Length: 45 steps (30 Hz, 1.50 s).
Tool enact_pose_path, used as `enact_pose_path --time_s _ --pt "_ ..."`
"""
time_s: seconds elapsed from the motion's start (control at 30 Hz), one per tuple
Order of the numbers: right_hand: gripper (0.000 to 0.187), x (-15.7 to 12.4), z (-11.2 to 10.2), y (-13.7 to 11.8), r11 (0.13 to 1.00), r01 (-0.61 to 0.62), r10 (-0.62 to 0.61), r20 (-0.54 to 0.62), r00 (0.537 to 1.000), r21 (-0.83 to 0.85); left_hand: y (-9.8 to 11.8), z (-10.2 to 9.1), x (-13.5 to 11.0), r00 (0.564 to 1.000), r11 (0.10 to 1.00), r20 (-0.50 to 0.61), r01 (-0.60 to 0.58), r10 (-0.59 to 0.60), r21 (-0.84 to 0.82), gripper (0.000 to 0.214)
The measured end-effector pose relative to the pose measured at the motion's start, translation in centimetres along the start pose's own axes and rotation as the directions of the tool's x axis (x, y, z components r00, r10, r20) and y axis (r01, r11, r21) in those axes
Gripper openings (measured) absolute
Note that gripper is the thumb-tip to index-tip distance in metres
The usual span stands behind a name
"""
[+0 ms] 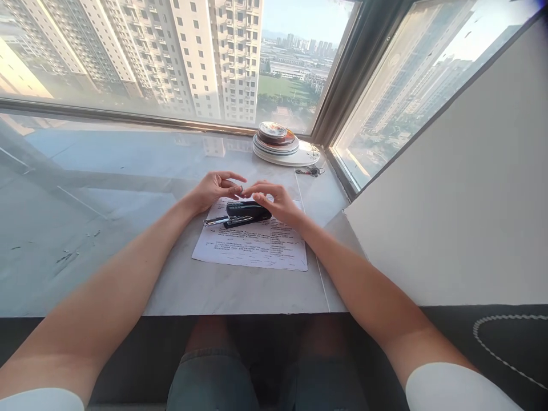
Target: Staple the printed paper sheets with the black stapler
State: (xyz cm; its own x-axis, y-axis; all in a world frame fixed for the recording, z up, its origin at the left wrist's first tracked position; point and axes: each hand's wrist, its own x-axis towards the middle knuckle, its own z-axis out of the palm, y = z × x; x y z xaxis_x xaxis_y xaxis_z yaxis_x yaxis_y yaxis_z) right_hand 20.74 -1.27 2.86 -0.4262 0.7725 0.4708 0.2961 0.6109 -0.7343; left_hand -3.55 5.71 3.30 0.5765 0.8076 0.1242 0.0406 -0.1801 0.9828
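My left hand (pixel 217 188) is closed in a pinch above the far edge of the printed paper (pixel 257 254). A tiny dark piece (pixel 241 189) shows at its fingertips, too small to name. Fingers stretched out and thumb apart, my right hand (pixel 274 201) reaches in from the other side, its fingertips at that piece. Just below both hands a black stapler (pixel 248 212) lies on the paper, with its metal staple tray (pixel 216 221) sticking out to the left. My right hand partly covers the stapler's right end.
Stacked plates (pixel 276 145) stand in the far corner by the window frame, with a thin dark cord (pixel 310 171) in front. Loose staples (pixel 66 257) lie scattered on the pale stone sill (pixel 180 291) at left. A white wall (pixel 462 200) bounds the right side.
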Motion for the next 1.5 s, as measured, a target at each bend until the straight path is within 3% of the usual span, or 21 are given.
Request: enact_pose_path --time_s 0.1,0.3,0.5,0.67,0.73,0.8,0.87,0.93,1.0,1.07,1.13,1.3,1.4,1.5 --pt "0.035 0.3 0.0 0.2 0.998 0.004 -0.01 -0.122 0.993 -0.055 0.2 0.2 -0.1 0.998 0.997 0.005 -0.068 0.068 0.045 0.061" --pt "0.028 0.3 0.2 0.4 0.997 0.06 -0.056 -0.074 0.996 0.05 0.5 0.4 -0.1 0.995 0.993 -0.03 -0.096 0.098 0.063 0.06" --pt "0.03 0.3 0.3 0.3 0.998 0.052 -0.051 -0.024 0.998 0.041 0.4 0.5 0.0 0.994 0.992 -0.043 -0.1 0.104 0.083 0.062" --pt "0.031 0.5 0.3 0.3 0.998 0.002 0.001 -0.049 0.999 0.065 0.3 0.6 0.1 0.993 0.99 -0.035 -0.108 0.111 0.087 0.065" --pt "0.029 0.6 0.2 0.4 0.996 -0.028 0.034 -0.073 0.997 0.081 0.1 0.3 0.3 0.986 0.987 -0.093 -0.126 0.135 0.102 0.061" --pt "0.026 0.6 -0.4 0.9 0.993 -0.083 0.094 -0.138 0.986 0.08 -0.4 -0.5 0.7 0.943 0.98 -0.282 -0.141 0.177 0.141 0.053" --pt "0.022 0.5 -1.4 1.9 0.98 -0.192 0.201 -0.268 0.942 0.058 -0.9 -1.5 1.1 0.819 0.973 -0.535 -0.116 0.207 0.2 0.047" --pt "0.019 0.3 -2.8 3.2 0.937 -0.349 0.326 -0.43 0.842 0.026 -1.6 -2.6 1.5 0.68 0.963 -0.7 -0.035 0.22 0.268 0.041" --pt "0.017 -0.2 -4.4 4.7 0.866 -0.5 0.411 -0.565 0.716 -0.003 -2.3 -3.3 1.7 0.631 0.928 -0.738 0.075 0.24 0.365 0.031" --pt "0.017 -0.7 -5.7 6.0 0.807 -0.59 0.46 -0.642 0.613 0.015 -2.8 -3.7 1.9 0.666 0.859 -0.7 0.171 0.26 0.482 0.019" --pt "0.018 -1.0 -6.4 6.8 0.774 -0.632 0.502 -0.653 0.567 0.047 -3.3 -3.9 1.9 0.728 0.775 -0.637 0.242 0.253 0.584 0.017" --pt "0.02 -0.9 -6.4 7.3 0.727 -0.683 0.499 -0.628 0.598 -0.072 -3.9 -3.8 1.8 0.861 0.579 -0.492 0.338 0.127 0.742 0.038" --pt "0.026 -0.8 -6.2 7.6 0.696 -0.705 0.493 -0.626 0.604 -0.133 -3.8 -3.7 1.7 0.885 0.545 -0.45 0.32 0.119 0.775 0.038" --pt "0.028 -0.9 -6.1 7.9 0.706 -0.687 0.461 -0.627 0.628 -0.169 -3.6 -3.7 1.5 0.88 0.565 -0.454 0.307 0.136 0.765 0.031"
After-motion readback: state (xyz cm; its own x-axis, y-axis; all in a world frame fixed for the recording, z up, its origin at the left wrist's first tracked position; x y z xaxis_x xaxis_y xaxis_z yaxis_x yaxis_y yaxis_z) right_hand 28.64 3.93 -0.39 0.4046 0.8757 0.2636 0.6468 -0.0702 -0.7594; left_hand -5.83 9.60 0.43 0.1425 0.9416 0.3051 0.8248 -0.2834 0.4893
